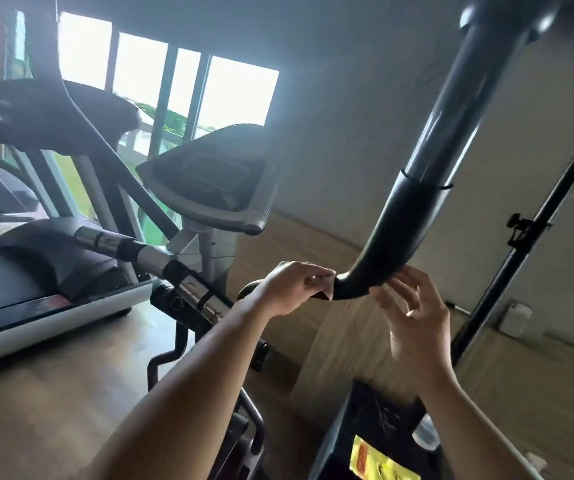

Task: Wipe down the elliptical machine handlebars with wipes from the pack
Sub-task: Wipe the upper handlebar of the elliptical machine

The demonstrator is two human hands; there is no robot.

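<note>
At the lower bend of the handlebar (393, 237), my left hand (290, 289) pinches a small wipe (326, 291) against the bar's end. My right hand (417, 320) is just right of the bend, fingers loose and spread, tips at the underside, holding nothing.

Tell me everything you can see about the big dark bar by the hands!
The handlebar is a thick, dark, glossy tube that looks like painted metal or plastic. It slopes down from the upper right, passes a thin ring where a wider sleeve starts, then bends left to a blunt end. The left hand pinches what looks like a small pale wipe against that end. The right hand has straight fingers that seem to brush the bend's underside.
</note>
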